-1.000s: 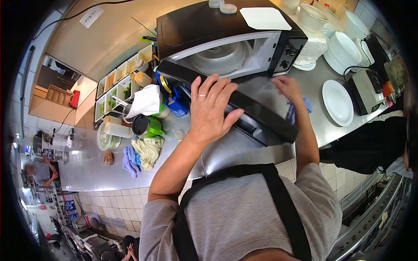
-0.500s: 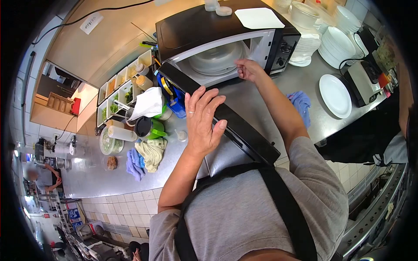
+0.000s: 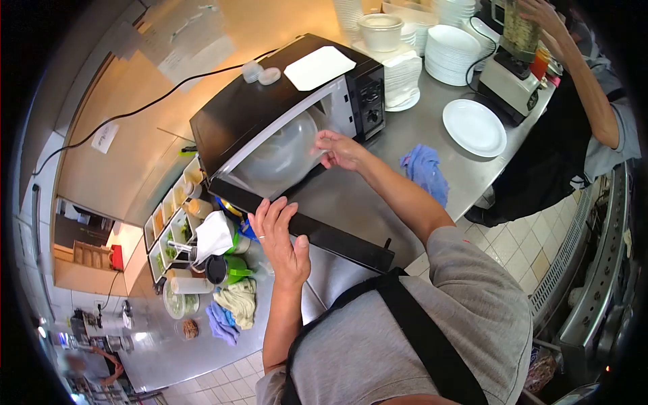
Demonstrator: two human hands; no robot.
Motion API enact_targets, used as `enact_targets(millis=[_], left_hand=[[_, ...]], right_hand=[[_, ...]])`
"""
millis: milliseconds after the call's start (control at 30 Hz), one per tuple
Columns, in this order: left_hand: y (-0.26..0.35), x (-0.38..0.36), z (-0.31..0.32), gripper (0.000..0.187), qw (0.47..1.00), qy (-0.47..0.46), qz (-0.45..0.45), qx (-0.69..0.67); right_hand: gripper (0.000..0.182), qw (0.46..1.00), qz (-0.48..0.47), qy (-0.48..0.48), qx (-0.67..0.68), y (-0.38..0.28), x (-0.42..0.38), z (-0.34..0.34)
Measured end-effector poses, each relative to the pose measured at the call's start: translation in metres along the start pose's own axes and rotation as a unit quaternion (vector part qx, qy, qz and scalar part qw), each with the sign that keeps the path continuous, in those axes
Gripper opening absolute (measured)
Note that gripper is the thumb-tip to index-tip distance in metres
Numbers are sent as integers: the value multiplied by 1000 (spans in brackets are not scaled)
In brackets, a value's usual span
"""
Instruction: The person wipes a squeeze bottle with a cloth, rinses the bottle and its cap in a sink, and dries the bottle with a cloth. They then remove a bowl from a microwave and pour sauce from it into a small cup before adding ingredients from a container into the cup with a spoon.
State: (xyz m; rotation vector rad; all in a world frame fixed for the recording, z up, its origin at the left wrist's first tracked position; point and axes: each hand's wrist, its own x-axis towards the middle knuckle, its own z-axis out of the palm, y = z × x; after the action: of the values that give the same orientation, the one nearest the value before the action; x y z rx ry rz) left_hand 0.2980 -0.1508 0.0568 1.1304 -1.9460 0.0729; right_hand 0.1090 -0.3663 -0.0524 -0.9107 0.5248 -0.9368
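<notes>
A black microwave (image 3: 270, 94) stands with its door (image 3: 324, 236) swung out toward me. My left hand (image 3: 282, 248) rests against the top edge of the door, fingers stretched and apart. Inside the opening, a translucent plastic microwave cover (image 3: 280, 152) is tilted up, blurred by motion. My right hand (image 3: 341, 150) pinches the cover's right rim. What lies beneath the cover is hidden from me.
Right of the microwave lie a blue cloth (image 3: 425, 170) and a white oval plate (image 3: 474, 128). Beyond are stacked plates (image 3: 451, 55) and a blender (image 3: 513, 74) beside a co-worker's arm (image 3: 584, 94). Ingredient bins (image 3: 172, 226) and a green-handled jug (image 3: 226, 270) stand left.
My right hand has closed on the cover's rim, and the cover has gone from lying level to tilted. My left hand stays at the door. The camera view has turned rightward.
</notes>
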Motion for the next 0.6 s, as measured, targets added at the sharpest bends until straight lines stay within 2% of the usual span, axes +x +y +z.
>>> enact_targets(millis=[167,300,367,467,500,600], left_hand=[[-2,-2,1,56,1000,6,5,6],[-2,-2,2,54,1000,12,3,7],[0,-2,4,55,1000,19,0,3],[-3,-1,10,55,1000,27,0,9],[-2,0,13,55,1000,26,-4,17],[2,10,25,54,999,22,-10,43]], right_hand=[[26,994,16,-35,-99,-45,-98,-31],[19,948,-10,56,-314,-122,-197,-58],[17,906,-10,131,-402,-180,-244,-49],[14,825,-111,283,-477,-243,-286,-39],[14,787,-146,336,-496,-261,-289,-36],[17,651,-248,410,-589,-309,-258,-45]])
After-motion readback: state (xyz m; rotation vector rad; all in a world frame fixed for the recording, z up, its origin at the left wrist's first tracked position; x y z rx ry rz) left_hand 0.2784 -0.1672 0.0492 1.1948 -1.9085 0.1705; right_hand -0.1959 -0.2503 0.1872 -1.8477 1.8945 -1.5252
